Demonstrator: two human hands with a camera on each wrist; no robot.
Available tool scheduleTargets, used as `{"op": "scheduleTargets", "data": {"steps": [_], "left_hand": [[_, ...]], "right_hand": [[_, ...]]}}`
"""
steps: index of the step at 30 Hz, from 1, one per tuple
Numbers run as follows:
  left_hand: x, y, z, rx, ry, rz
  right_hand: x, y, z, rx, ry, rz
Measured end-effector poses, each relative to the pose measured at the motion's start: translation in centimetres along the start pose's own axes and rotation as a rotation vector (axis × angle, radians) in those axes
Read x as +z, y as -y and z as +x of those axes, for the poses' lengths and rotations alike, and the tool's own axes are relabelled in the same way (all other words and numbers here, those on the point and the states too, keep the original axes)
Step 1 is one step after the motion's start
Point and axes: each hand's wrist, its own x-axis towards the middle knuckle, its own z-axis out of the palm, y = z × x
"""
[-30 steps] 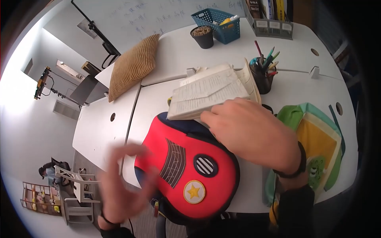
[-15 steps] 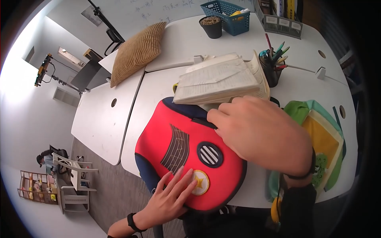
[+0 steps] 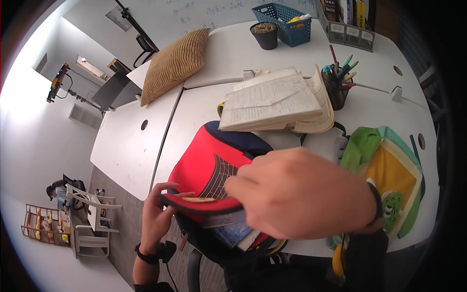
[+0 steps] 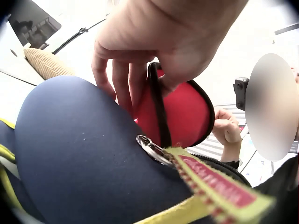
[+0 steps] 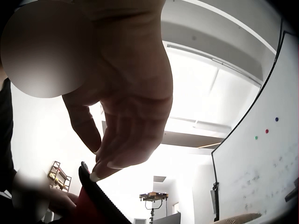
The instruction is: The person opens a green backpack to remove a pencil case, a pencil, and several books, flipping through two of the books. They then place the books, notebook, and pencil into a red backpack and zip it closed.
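The red backpack [image 3: 194, 160] lies on the table, its front flap bent up and the inside showing a blue item [image 3: 233, 232] and clear plastic. My left hand [image 3: 156, 219] grips the flap's left edge; in the left wrist view that hand [image 4: 159, 42] has its thumb and fingers on either side of the red flap [image 4: 180, 112], beside the navy side [image 4: 79, 149] and a yellow-green zipper tag [image 4: 217, 184]. Above the flap's right side is my right hand [image 3: 301, 194]. In the right wrist view its fingertips [image 5: 98, 175] pinch the zippered edge [image 5: 105, 200].
Worn papers [image 3: 272, 100] lie behind the backpack, beside a black pen cup [image 3: 335, 90]. A green and yellow bag [image 3: 389, 170] is at the right. Farther back are a tan cushion [image 3: 175, 65], a plant pot [image 3: 265, 36], a blue basket [image 3: 296, 31] and a book rack [image 3: 348, 36].
My left hand went from lying flat on the star patch to gripping the flap edge. The flap has been lifted and folded back, exposing the inside. My right hand has moved down and left.
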Motion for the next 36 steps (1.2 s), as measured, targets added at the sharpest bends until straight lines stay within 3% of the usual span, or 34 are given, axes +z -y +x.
{"op": "scheduleTargets", "data": {"steps": [3, 4, 6, 7, 10, 12, 15, 21, 24, 27, 30, 31, 36], "left_hand": [[-0.2, 1.4, -0.3, 0.082, 0.009, 0.069], [-0.4, 1.8, -0.4, 0.134, 0.022, 0.113], [0.1, 1.7, -0.6, -0.067, -0.124, 0.126], [-0.2, 3.1, -0.1, -0.040, -0.119, 0.073], [-0.3, 4.4, 0.6, -0.039, -0.122, -0.066], [-0.3, 4.4, 0.8, -0.058, -0.105, -0.086], [-0.5, 4.8, 0.8, -0.083, -0.052, -0.062], [-0.6, 5.3, 1.0, -0.089, -0.014, -0.076], [-0.7, 5.1, 1.0, -0.097, 0.007, -0.063], [-0.8, 5.2, 1.1, -0.098, 0.019, -0.035], [-0.6, 4.9, 1.2, -0.091, 0.024, -0.020], [-0.5, 4.8, 1.2, -0.086, 0.025, -0.028], [-0.4, 4.7, 1.2, -0.095, 0.037, -0.027]], "right_hand": [[2.3, 0.9, 1.4, -0.085, -0.291, 0.149], [2.8, 1.4, 1.6, -0.120, -0.297, 0.241], [3.6, 2.2, 1.9, -0.189, -0.305, 0.423], [2.8, 2.5, 1.9, -0.121, 0.088, 0.364], [6.4, 1.3, 1.1, 0.105, 0.419, 0.252], [8.8, 0.1, -0.3, 0.161, 0.472, -0.195], [13.2, -2.4, -0.9, 0.276, 0.341, -0.313], [11.7, -2.4, -0.6, 0.274, 0.589, -0.097], [12.4, -1.3, 0.6, 0.300, 0.772, -0.244], [14.6, -1.7, -1.0, 0.191, 0.381, -0.299], [11.1, -2.9, 0.5, 0.206, 0.536, -0.038], [11.6, -3.4, 0.3, 0.173, 0.402, -0.053], [11.6, -2.6, 0.6, 0.173, 0.479, -0.134]]}}
